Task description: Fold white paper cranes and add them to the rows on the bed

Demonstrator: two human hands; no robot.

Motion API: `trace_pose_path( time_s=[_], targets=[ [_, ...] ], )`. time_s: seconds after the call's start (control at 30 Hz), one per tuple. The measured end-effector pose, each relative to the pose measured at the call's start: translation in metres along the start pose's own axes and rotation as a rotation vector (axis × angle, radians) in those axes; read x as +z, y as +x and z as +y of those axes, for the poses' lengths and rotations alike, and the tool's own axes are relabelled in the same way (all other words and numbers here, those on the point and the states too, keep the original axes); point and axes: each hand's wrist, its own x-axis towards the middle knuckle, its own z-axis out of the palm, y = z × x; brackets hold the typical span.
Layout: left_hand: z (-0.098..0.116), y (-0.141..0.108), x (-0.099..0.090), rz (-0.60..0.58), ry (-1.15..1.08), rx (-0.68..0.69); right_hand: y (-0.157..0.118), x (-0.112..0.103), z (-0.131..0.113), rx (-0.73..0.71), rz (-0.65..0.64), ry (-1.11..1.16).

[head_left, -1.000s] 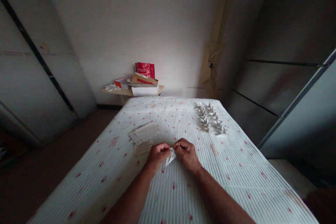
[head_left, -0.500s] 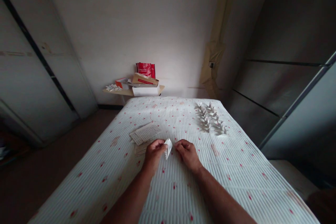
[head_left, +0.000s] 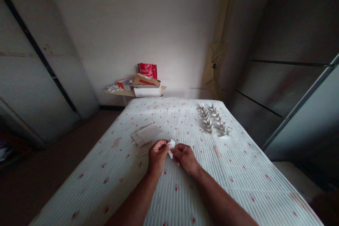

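Pinching a small folded paper (head_left: 171,143) at its left edge, the left hand (head_left: 158,154) has a narrow grip, with the thumb on the near face. The right hand (head_left: 185,157) is curled, and its thumb and finger touch the paper from the right; whether they also pinch it, I cannot tell. The folded paper is between both hands, above the near middle of the bed cover (head_left: 176,201). Probably it is held from two sides so that it does not turn.

Printed sheets (head_left: 147,134) lie overlapping just beyond the left hand, which seems a convenient place for reaching. To the far right, paper figures (head_left: 213,120) stand in two rows, perhaps set apart from the hands so that their thin points are not crushed.

At the far left, a small table (head_left: 128,93) carries a white box (head_left: 147,92). A brown packet (head_left: 147,80) rests at its top; what is deeper inside is hidden. Behind is a red bag (head_left: 147,70), its contents not visible. White pieces (head_left: 114,88) lie in a pile beside an orange carton (head_left: 122,84).
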Motion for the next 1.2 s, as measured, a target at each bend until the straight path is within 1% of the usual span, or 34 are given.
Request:
trace_pose_path(
  time_s=[0.07, 0.17, 0.23, 0.3, 0.37, 0.4, 0.47, 0.53, 0.67, 0.8, 0.9, 1.07, 1.2],
  targets=[
    [0.000, 0.000, 0.000, 0.000, 0.000, 0.001, -0.001, 0.000, 0.000, -0.009, -0.008, -0.010],
    [-0.001, 0.002, -0.003, 0.005, -0.020, -0.008, -0.002, 0.000, 0.001, 0.010, -0.059, -0.020],
    [-0.003, 0.003, -0.004, 0.005, -0.043, -0.028, -0.002, -0.003, 0.001, -0.003, -0.056, -0.038],
    [-0.004, 0.004, -0.005, -0.016, -0.064, -0.053, -0.002, -0.006, 0.001, -0.081, 0.022, -0.058],
    [-0.003, 0.003, -0.005, -0.072, -0.079, -0.082, 0.000, -0.012, 0.000, -0.199, 0.121, -0.069],
    [-0.002, 0.003, -0.004, -0.108, -0.082, -0.097, 0.001, -0.014, 0.000, -0.260, 0.146, -0.084],
    [0.000, 0.001, -0.002, -0.175, -0.078, -0.130, 0.002, -0.018, 0.000, -0.373, 0.142, -0.148],
    [0.002, 0.000, 0.000, -0.220, -0.064, -0.154, 0.002, -0.020, 0.000, -0.459, 0.108, -0.219],
    [0.001, 0.000, 0.002, -0.275, -0.036, -0.157, 0.001, -0.019, -0.001, -0.531, 0.088, -0.251],
    [0.001, 0.001, 0.002, -0.340, -0.011, -0.147, 0.001, -0.019, -0.001, -0.532, 0.098, -0.291],
    [0.002, 0.000, 0.001, -0.355, -0.017, -0.136, 0.001, -0.018, -0.003, -0.501, 0.117, -0.295],
    [0.004, -0.002, 0.000, -0.271, 0.015, -0.123, -0.002, -0.019, -0.009, -0.439, 0.104, -0.242],
    [0.005, -0.001, -0.003, -0.235, -0.018, -0.117, -0.002, -0.022, -0.008, -0.375, 0.094, -0.149]
  ],
)
